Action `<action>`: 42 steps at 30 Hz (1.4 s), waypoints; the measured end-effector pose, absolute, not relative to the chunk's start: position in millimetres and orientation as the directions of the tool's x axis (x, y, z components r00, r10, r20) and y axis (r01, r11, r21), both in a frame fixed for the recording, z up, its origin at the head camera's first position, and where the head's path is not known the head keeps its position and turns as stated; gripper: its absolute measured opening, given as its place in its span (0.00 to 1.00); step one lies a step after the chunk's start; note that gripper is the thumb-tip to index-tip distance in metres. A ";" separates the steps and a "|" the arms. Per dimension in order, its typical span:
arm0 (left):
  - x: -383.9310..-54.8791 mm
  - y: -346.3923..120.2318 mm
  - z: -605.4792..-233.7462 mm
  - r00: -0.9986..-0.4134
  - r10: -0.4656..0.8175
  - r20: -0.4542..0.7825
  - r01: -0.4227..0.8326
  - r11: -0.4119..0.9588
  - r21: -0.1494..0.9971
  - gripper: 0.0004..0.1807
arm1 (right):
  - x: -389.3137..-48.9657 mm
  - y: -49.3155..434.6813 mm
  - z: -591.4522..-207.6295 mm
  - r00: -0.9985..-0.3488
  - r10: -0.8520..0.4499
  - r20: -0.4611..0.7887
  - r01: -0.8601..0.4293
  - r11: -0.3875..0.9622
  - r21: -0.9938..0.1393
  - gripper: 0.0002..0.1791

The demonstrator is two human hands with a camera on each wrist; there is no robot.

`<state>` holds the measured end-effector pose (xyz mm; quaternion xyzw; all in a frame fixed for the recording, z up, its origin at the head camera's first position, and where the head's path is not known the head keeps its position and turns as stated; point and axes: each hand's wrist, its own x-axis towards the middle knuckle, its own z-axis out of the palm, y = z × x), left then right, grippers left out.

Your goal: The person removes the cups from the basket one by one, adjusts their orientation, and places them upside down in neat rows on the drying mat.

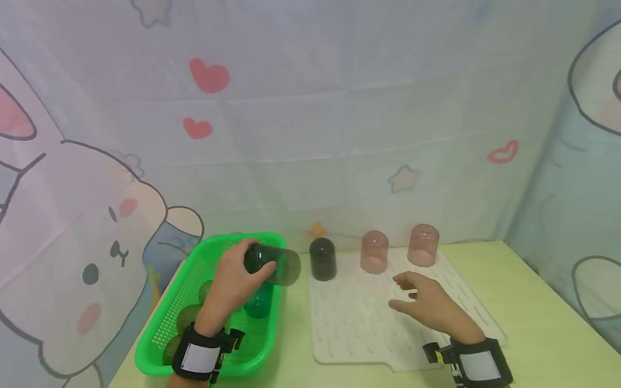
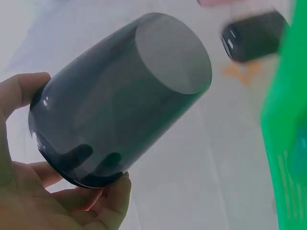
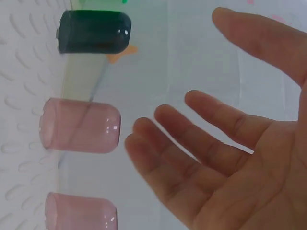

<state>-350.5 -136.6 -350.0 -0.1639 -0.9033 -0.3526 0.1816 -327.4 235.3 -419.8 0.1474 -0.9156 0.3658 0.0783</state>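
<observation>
Grey, translucent, cylindrical cup (image 1: 281,265) tilts, gripped by left hand (image 1: 236,278); right hand (image 1: 429,303) hovers empty, loosely spread.

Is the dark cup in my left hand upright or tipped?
Tipped: the dark cup is sideways in your left hand, mouth pointing right in the head view.

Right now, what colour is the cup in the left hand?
The cup is translucent dark grey, clearest in the left wrist view.

The left hand (image 1: 236,279) holds a glass (image 1: 278,265) over the basket (image 1: 259,353) at left; the right hand (image 1: 430,304) hovers above the mat (image 1: 349,323).
</observation>
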 end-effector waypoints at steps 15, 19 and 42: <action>-337.9 -64.5 -383.2 -0.864 0.260 0.432 0.502 0.527 0.686 0.30 | -321.1 172.0 -419.1 -0.821 -0.309 0.481 -0.557 0.620 -0.553 0.41; -336.4 -50.7 -389.2 -0.866 0.279 0.416 0.500 0.537 0.680 0.30 | -318.0 162.0 -422.1 -0.784 -0.329 0.527 -0.597 0.631 -0.495 0.44; -329.9 -24.3 -397.2 -0.880 0.350 0.321 0.475 0.615 0.630 0.33 | -316.0 158.5 -429.0 -0.781 -0.365 0.507 -0.593 0.688 -0.418 0.40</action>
